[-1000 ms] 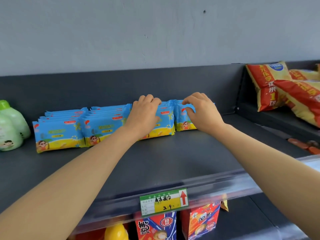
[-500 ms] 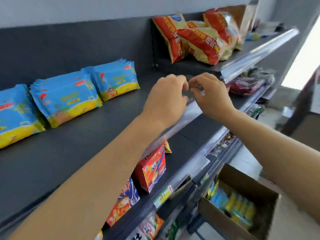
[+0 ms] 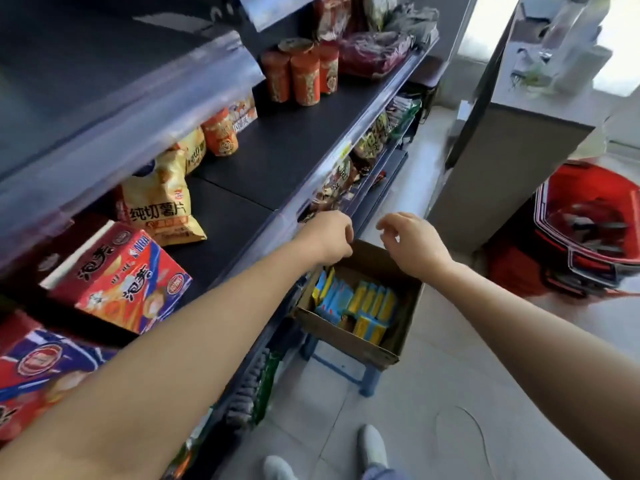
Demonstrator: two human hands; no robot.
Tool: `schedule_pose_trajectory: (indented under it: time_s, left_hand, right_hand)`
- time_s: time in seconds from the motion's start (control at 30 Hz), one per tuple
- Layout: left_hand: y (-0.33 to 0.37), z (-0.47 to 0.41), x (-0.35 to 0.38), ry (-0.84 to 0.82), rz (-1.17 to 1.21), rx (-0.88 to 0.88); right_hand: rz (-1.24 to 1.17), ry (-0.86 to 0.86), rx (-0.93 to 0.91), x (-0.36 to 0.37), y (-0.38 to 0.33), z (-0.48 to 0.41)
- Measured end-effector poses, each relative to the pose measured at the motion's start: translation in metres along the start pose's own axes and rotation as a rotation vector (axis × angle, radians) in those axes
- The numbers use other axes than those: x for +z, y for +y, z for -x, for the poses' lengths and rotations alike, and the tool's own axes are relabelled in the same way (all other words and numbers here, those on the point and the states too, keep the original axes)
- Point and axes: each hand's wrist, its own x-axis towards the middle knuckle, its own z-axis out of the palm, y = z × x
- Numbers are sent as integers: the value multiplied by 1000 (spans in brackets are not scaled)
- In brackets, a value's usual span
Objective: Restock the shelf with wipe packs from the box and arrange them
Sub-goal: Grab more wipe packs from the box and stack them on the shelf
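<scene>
A brown cardboard box (image 3: 349, 337) sits low on a blue stool beside the shelving, holding several blue-and-yellow wipe packs (image 3: 360, 303). My left hand (image 3: 329, 239) hovers above the box's far left corner, fingers loosely curled, holding nothing. My right hand (image 3: 410, 242) hangs above the box's far right side, fingers relaxed and empty. The shelf (image 3: 114, 67) where the wipe packs stood runs along the upper left; its packs are out of view.
Snack boxes (image 3: 117, 278), a chip bag (image 3: 159, 202) and red cups (image 3: 304, 77) fill the shelf below. A red shopping basket (image 3: 588, 223) stands on the floor at right beside a grey counter (image 3: 512, 161). My shoes (image 3: 372, 445) show at the bottom.
My view swung down and right from the shelf's wipe packs to the box on the floor. Both hands left the shelf and dropped to just above the box.
</scene>
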Motion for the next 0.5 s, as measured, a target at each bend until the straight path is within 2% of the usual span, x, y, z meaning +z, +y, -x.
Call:
schedule_pose_trajectory:
  time_s: [0.13,0.3,0.5]
  left_hand:
    - [-17,-48,55,-103,64,-165]
    - [-57,-93,113,-116,139,-350]
    - [-101,-133,184,-173,160,-439]
  right_hand:
    - [34,-223,95,35,57,-4]
    - [39,-418,147,89,109,-27]
    - [94,-609,160,166,147,-54]
